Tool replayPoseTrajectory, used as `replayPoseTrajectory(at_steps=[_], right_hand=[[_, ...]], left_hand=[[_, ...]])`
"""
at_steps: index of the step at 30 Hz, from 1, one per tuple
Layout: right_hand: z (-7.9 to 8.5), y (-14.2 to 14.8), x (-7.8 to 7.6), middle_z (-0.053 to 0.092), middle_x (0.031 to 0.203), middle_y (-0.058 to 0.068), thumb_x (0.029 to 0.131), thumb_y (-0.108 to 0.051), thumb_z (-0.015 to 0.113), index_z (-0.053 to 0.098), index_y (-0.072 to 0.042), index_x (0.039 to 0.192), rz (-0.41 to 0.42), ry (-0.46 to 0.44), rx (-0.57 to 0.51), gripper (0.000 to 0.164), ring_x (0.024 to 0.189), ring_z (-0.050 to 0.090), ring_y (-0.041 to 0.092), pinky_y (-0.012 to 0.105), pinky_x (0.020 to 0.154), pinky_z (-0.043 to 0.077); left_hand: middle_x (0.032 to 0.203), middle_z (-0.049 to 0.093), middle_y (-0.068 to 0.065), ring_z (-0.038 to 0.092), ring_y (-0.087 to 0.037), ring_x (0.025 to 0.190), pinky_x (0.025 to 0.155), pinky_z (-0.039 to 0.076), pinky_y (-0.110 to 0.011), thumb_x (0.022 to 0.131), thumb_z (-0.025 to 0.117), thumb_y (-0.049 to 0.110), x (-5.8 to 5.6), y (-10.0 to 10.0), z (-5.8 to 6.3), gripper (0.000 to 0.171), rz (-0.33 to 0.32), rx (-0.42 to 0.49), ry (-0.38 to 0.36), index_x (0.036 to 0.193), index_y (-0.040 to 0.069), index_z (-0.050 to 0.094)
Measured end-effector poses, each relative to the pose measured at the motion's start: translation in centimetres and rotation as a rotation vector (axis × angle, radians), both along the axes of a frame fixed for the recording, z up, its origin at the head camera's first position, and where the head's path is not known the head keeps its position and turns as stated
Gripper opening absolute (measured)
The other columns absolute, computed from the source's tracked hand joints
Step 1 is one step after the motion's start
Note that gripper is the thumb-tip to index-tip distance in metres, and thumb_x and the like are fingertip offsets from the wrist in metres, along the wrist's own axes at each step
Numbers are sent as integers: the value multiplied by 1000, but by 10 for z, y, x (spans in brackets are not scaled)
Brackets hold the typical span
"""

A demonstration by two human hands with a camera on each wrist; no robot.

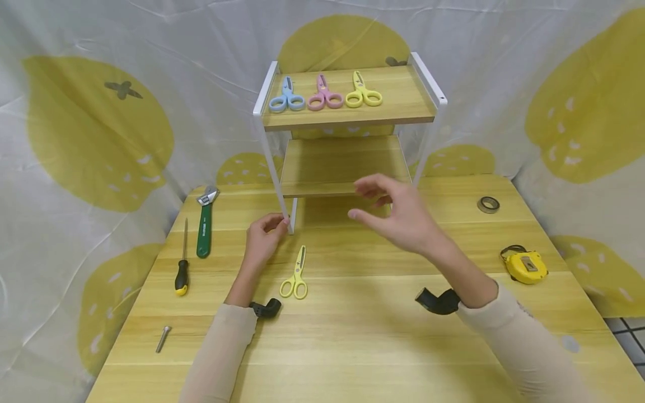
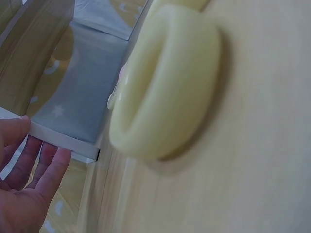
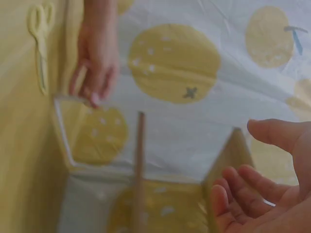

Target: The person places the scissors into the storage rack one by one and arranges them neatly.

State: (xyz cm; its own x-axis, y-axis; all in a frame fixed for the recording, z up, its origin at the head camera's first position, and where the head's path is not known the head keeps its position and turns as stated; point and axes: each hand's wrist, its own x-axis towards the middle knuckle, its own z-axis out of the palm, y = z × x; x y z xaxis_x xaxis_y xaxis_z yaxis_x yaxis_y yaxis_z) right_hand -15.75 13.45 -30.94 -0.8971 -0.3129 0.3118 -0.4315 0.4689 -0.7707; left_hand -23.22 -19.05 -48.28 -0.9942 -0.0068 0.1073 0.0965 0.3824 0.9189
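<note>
One rack leg (image 1: 274,168), pinched by your left hand (image 1: 263,238), needs steadying; your right hand (image 1: 400,215), relaxed, empty, hovers at its three o'clock.

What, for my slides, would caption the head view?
Left hand gripping a leg of the shelf, right hand hovering before it; three scissors on top, a fourth on the table.

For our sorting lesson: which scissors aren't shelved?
The yellow scissors on the table, near the left hand; the blue scissors, pink scissors and other yellow scissors lie on the top shelf.
</note>
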Motion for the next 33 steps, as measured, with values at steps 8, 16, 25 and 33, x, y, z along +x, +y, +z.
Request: replayPoseTrajectory(at_steps=[8, 16, 25, 33], right_hand=[[-73, -40, 14, 68, 121, 1, 90, -27, 82, 64, -11, 130, 108, -171, 10, 46, 110, 63, 21, 45, 93, 57], [-128, -74, 21, 68, 123, 11, 88, -28, 83, 63, -5, 131, 174, -299, -12, 52, 111, 64, 33, 44, 90, 58], [-159, -102, 23, 68, 121, 13, 83, -31, 88, 64, -1, 130, 161, -402, 15, 60, 107, 64, 28, 43, 95, 55], [-172, -113, 28, 68, 118, 5, 80, -38, 90, 64, -4, 128, 146, -405, 95, 64, 100, 59, 18, 31, 88, 52]], left_hand=[[111, 77, -13, 73, -28, 106, 102, 55, -51, 100, 70, 34, -1, -1, 4, 31, -6, -37, 18, 118, 9, 74], [109, 78, -12, 75, -28, 104, 105, 54, -52, 100, 69, 34, -1, -1, 5, 30, 3, -73, 36, 117, 10, 75], [108, 78, -11, 72, -29, 112, 109, 49, -56, 100, 70, 35, 0, -2, 5, 29, 5, -81, 39, 116, 11, 75], [111, 78, -10, 72, -28, 110, 108, 50, -56, 100, 69, 38, 1, -1, 2, 33, 1, -81, 50, 117, 11, 75]])
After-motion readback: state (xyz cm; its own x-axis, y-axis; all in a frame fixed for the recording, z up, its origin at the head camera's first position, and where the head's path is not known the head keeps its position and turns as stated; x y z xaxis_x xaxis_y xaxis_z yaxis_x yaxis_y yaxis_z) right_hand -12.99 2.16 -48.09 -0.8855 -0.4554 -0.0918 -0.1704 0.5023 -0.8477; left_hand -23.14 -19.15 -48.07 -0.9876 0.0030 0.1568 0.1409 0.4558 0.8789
